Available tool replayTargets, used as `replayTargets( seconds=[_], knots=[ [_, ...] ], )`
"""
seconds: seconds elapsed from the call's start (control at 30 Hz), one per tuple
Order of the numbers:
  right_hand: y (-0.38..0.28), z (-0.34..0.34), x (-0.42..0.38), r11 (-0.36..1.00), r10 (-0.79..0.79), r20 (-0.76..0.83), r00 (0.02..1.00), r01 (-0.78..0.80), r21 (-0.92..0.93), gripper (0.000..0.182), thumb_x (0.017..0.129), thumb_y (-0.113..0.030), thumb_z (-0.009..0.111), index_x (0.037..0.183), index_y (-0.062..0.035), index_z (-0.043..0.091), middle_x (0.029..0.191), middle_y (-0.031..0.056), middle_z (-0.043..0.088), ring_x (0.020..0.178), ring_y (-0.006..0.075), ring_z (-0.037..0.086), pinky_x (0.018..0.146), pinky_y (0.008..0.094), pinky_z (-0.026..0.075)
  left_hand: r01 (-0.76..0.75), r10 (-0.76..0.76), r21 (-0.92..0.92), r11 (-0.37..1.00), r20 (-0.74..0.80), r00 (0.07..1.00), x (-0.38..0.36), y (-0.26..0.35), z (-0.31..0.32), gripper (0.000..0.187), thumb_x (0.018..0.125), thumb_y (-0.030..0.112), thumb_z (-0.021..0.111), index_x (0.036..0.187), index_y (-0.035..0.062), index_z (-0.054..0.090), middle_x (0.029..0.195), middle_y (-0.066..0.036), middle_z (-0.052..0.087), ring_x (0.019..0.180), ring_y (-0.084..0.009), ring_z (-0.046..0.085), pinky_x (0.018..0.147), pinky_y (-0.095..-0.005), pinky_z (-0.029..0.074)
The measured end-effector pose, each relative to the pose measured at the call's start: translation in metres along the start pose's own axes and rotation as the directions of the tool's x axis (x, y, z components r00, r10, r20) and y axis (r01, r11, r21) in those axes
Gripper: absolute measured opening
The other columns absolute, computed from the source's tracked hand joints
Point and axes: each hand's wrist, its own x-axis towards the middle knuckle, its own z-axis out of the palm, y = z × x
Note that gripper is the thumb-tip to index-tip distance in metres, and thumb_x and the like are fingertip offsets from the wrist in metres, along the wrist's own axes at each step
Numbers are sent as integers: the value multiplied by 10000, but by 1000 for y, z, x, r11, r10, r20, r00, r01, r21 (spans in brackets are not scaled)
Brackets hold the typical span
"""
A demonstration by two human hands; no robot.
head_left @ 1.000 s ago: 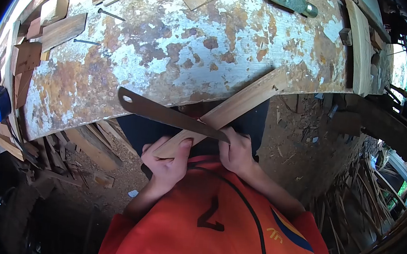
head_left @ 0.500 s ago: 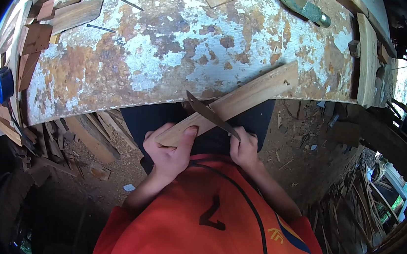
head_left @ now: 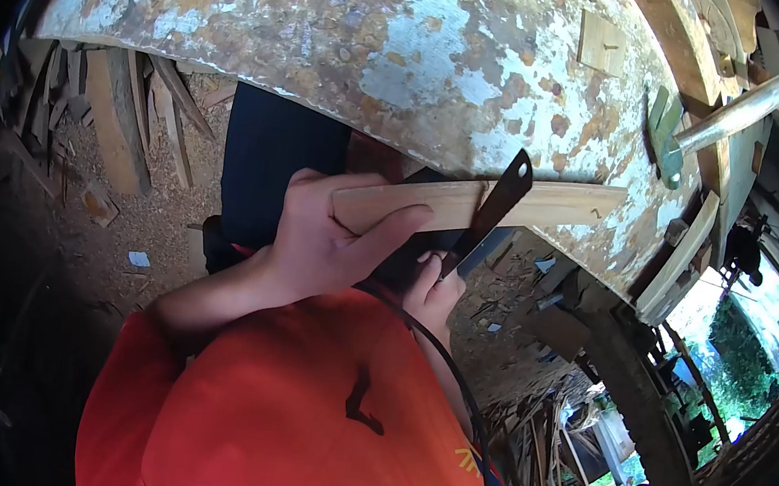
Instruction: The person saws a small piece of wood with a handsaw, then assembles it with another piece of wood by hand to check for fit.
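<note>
A pale wooden strip (head_left: 559, 207) slants over the front edge of the worn workbench (head_left: 333, 57), its far end above the bench top. My left hand (head_left: 329, 227) grips the strip's near end, thumb on the upper face and fingers round the far side. Below the strip, my right hand (head_left: 436, 293) is closed round the handle end of a knife (head_left: 505, 193). Its long dark blade, with a hole near the tip, crosses the strip at a steep slant. The handle is mostly hidden in my fingers.
On the bench's right side lies a hammer with a greenish metal head (head_left: 666, 139). A square wood piece (head_left: 603, 43) sits near it. Wooden boards (head_left: 677, 259) line the right edge. Wood offcuts (head_left: 116, 119) and shavings litter the floor at left.
The view has swung to the right. The strip now lies flatter across the view, and the knife has tilted from pointing up-left to pointing up-right. Both hands keep their holds.
</note>
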Motion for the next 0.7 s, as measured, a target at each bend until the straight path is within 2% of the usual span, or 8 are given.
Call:
replayTargets(
  seconds=[0.2,0.23,0.33,0.4,0.47,0.5,0.6,0.7],
  knots=[
    [-28,-3,9,996,86,-23,996,-85,20,194,1094,-61,512,978,-7,657,673,101,605,570,207,651,570,365,495,40,-41,-44,998,-5,999,-8,0,2,175,906,176,869,885,15,804,691,-75,743,576,-156,723,546,-289,517],
    [-15,-1,7,999,-21,-18,1000,20,-44,212,1104,-74,500,977,-9,657,676,100,608,576,203,654,581,355,499,20,-20,-8,1000,3,1000,-4,-1,-2,178,906,179,870,879,16,802,690,-78,742,576,-161,725,547,-291,521],
    [-1,-3,-4,988,-41,37,998,46,-150,210,1104,-63,494,978,-11,653,685,113,617,573,240,656,587,366,503,-53,53,30,998,0,999,2,-6,-4,204,903,201,877,859,22,790,713,-83,748,577,-173,729,554,-282,528],
    [-31,-2,1,998,60,-28,998,-61,-34,198,1090,-54,497,981,-10,656,702,127,632,584,284,662,591,384,507,-120,120,103,987,3,993,-11,-4,0,214,901,213,881,849,30,784,723,-80,751,576,-174,728,558,-277,529],
    [-44,-5,20,998,14,-27,1000,-15,-65,200,1087,-59,495,984,-9,659,708,127,635,588,287,665,597,384,513,-93,92,13,996,11,996,-12,-1,1,220,897,225,886,845,38,781,719,-74,749,584,-181,736,563,-283,533],
    [-20,0,12,988,-123,-56,991,117,-99,198,1088,-63,499,989,-7,661,704,127,633,583,299,662,591,389,508,-95,95,-24,995,7,995,-7,-1,-1,223,895,231,888,843,43,779,717,-72,748,588,-185,740,566,-286,535],
    [26,2,-6,988,-112,-14,994,110,-107,199,1096,-63,500,997,-7,663,691,118,614,569,270,648,580,390,497,-143,132,171,975,71,989,-4,-5,-4,216,891,214,892,841,42,773,718,-74,741,597,-196,748,555,-291,543],
    [-44,-9,22,998,38,-14,999,-38,-47,222,1102,-76,494,990,1,669,684,104,595,566,215,630,575,381,493,-197,198,176,965,11,980,-11,-10,3,247,887,271,899,843,58,780,703,-47,721,558,-194,706,546,-304,489]
  ],
)
